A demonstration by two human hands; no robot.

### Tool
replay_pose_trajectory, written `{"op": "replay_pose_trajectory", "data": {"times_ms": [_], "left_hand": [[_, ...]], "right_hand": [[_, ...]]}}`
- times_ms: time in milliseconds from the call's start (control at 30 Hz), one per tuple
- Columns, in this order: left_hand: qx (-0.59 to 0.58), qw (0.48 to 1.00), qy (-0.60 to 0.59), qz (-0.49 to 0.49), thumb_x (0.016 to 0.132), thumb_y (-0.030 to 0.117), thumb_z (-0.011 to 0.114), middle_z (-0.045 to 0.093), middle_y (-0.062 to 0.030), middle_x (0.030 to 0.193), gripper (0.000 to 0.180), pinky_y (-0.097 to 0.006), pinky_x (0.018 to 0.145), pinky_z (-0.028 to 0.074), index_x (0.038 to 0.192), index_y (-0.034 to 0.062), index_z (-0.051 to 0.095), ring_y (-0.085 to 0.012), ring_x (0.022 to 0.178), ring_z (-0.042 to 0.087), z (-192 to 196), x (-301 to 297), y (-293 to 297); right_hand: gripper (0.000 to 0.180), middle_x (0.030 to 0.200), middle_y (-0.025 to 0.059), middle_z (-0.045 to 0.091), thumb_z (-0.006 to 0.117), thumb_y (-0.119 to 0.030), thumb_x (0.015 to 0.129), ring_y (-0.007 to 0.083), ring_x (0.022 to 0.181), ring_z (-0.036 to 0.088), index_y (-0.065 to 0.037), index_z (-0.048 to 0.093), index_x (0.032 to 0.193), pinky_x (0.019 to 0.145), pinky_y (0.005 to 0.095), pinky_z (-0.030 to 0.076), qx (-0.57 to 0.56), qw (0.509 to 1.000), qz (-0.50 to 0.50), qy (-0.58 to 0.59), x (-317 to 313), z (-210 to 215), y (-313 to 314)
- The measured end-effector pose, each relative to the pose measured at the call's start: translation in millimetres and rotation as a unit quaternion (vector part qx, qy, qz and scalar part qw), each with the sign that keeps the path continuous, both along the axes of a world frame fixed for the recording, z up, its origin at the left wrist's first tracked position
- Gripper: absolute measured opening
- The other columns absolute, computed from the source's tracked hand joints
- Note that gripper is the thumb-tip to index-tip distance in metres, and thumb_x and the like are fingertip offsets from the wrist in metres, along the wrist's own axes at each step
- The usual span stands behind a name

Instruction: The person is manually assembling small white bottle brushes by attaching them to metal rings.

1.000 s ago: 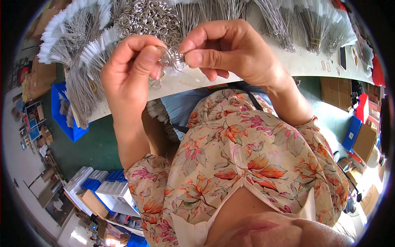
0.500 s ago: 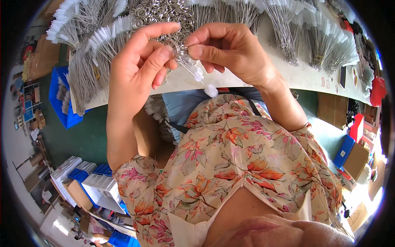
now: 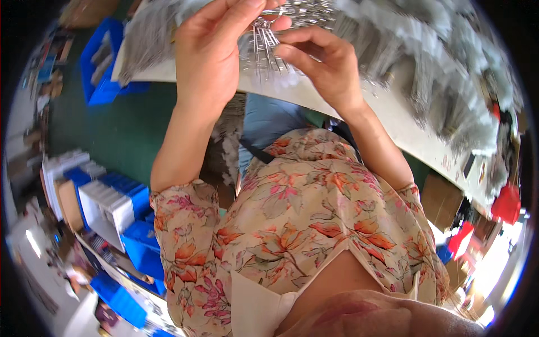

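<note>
My left hand is closed at the top of the picture, its thumb and fingers gripping a metal ring from which a bunch of thin wire brushes hangs. Their looped wire stems fan downward, and their pale tips blur against the table edge. My right hand pinches thumb and forefinger together at the side of these stems; it is hard to see exactly which stem lies between them. Behind both hands lies a heap of shiny metal rings, partly covered by my fingers.
Bundles of wire brushes with white bristles cover the right of the white table; more lie at its left. A dark phone-like object rests near the right edge. Blue crates and stacked bins stand on the left.
The view has turned, so the table slants down to the right. My left hand is now higher than my right, and the stems hang more in the open between them.
</note>
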State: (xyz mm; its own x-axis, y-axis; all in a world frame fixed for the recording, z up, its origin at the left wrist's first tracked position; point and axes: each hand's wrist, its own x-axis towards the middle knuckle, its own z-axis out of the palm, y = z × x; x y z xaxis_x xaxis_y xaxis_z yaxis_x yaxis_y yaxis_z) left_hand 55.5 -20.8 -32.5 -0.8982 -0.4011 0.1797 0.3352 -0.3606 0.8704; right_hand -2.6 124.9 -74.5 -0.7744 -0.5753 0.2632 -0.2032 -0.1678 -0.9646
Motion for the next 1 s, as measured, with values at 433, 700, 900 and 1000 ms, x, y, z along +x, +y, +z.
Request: {"op": "replay_pose_trajectory", "data": {"times_ms": [433, 700, 900, 1000], "left_hand": [[-0.443, 0.802, -0.378, -0.133, 0.086, 0.02, 0.055, 0.064, -0.0059, 0.074, 0.018, -0.026, 0.056, 0.047, 0.087, 0.0032, 0.064, -0.0135, 0.063, 0.062, -121.1, 114.6, -92.4], [-0.63, 0.655, -0.398, -0.127, 0.077, 0.022, 0.057, 0.065, -0.0153, 0.082, 0.022, -0.041, 0.07, 0.05, 0.078, 0.0014, 0.064, -0.0332, 0.079, 0.063, -364.6, 103.1, -94.5], [-0.637, 0.583, -0.453, -0.222, 0.078, 0.037, 0.062, 0.064, -0.0176, 0.09, 0.033, -0.042, 0.073, 0.048, 0.086, 0.0048, 0.068, -0.032, 0.081, 0.063, -442.3, 140.9, -94.2], [-0.415, 0.73, -0.507, -0.197, 0.08, 0.037, 0.061, 0.064, -0.0168, 0.093, 0.031, -0.04, 0.071, 0.046, 0.086, 0.0073, 0.068, -0.0289, 0.078, 0.062, -400.5, 158.6, -107.9]], "right_hand": [[0.008, 0.076, 0.0034, 0.063, 0.064, -0.005, 0.079, 0.0068, 0.064, 0.055, -0.001, 0.065, 0.086, 0.059, 0.0215, 0.044, 0.282, 0.959, 0.042, 0.009, 34.1, -89.0, 26.7], [0.007, 0.063, 0.0055, 0.056, 0.067, -0.002, 0.074, 0.0134, 0.049, 0.052, -0.005, 0.064, 0.079, 0.046, 0.0243, 0.041, 0.286, 0.928, 0.02, 0.236, 40.4, -99.1, 26.8], [0.008, 0.063, 0.0056, 0.056, 0.068, -0.002, 0.072, 0.0154, 0.049, 0.052, -0.005, 0.064, 0.078, 0.046, 0.0259, 0.041, 0.266, 0.929, 0.014, 0.256, 31.4, -91.0, 15.6], [0.009, 0.064, 0.0071, 0.056, 0.068, -0.004, 0.069, 0.0215, 0.053, 0.055, -0.006, 0.063, 0.076, 0.048, 0.0305, 0.044, 0.232, 0.926, 0.025, 0.297, 29.9, -85.4, 14.5]]}}
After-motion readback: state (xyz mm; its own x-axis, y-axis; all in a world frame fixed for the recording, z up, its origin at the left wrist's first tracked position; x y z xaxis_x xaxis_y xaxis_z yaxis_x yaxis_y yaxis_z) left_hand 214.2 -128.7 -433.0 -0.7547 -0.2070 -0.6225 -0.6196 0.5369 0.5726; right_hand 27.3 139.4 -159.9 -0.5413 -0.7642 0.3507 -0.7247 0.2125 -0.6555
